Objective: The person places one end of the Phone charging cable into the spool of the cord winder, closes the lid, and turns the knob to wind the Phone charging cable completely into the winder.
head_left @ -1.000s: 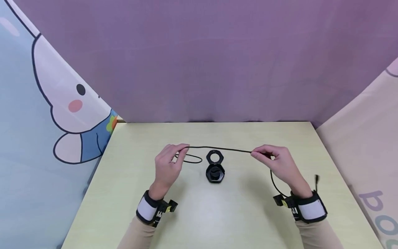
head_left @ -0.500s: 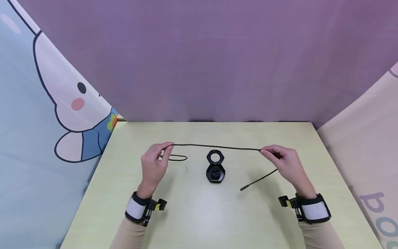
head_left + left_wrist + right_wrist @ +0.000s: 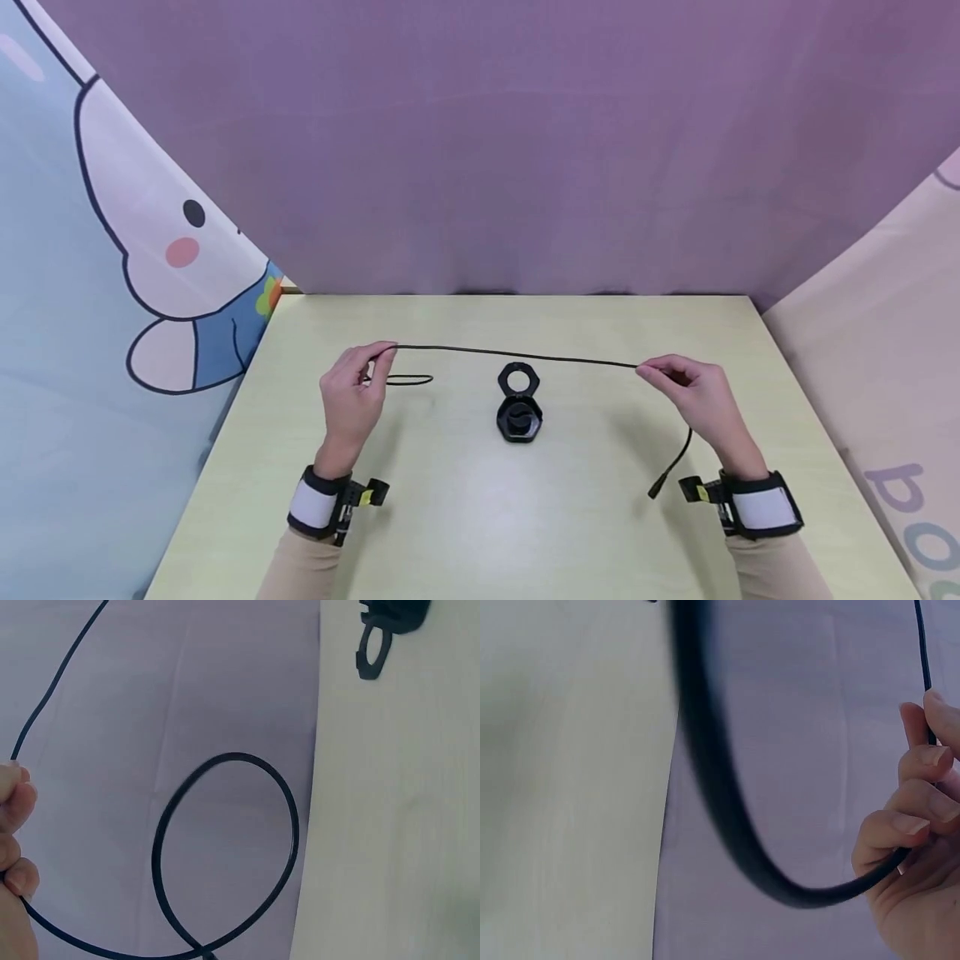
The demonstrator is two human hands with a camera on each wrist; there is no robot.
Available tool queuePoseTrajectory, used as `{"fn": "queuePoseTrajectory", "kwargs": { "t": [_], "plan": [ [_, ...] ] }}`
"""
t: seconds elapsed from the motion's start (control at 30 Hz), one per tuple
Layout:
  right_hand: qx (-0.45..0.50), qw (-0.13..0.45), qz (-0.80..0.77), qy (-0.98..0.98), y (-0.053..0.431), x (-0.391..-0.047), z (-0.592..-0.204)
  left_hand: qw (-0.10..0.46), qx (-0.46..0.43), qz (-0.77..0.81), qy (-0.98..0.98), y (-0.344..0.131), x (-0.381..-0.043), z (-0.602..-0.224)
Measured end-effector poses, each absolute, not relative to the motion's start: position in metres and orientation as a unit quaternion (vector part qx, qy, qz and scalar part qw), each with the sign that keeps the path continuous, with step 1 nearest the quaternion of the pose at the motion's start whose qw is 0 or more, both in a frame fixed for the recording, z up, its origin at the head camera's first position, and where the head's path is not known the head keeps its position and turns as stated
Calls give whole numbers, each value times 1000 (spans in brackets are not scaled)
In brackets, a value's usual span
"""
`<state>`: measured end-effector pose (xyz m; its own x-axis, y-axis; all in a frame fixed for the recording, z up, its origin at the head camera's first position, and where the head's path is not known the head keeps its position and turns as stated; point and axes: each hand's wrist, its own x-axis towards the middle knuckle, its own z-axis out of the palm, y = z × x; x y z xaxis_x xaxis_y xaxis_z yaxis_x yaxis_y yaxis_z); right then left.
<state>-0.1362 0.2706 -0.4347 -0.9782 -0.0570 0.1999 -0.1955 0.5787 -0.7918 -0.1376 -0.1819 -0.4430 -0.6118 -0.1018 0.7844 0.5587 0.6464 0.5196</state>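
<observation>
A thin black cable [image 3: 517, 356] runs nearly straight between the two hands, raised over the table. My left hand [image 3: 352, 396] pinches it between thumb and fingers; below that grip the cable hangs in a loop [image 3: 295, 825], plain in the left wrist view. My right hand [image 3: 701, 404] pinches the other end of the stretch, its remaining fingers curled around the cable as the right wrist view shows. From the right palm a short tail [image 3: 678, 458] dangles, ending in a connector. Beneath the stretch lies a black hexagonal case [image 3: 519, 418], its lid with a round hole flipped away.
The pale wooden table [image 3: 480, 533] carries the case near its middle. A purple cloth [image 3: 517, 150] hangs behind the far edge. Printed cloths stand at both sides, a cartoon one [image 3: 172, 250] at the left. Each wrist wears a strap with a small camera.
The hands have moved apart, the left one farther, lengthening the cable between them. The cable's free end by the right hand has swung about and now hangs down. The case has stayed put.
</observation>
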Motion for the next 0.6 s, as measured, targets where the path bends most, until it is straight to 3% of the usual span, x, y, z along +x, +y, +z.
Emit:
{"fn": "queuePoseTrajectory", "kwargs": {
  "t": [0.6],
  "plan": [
    [26, 71, 434, -898, 305, -136, -450, 430, -95, -389, -809, -211, -136, -454]
  ]
}}
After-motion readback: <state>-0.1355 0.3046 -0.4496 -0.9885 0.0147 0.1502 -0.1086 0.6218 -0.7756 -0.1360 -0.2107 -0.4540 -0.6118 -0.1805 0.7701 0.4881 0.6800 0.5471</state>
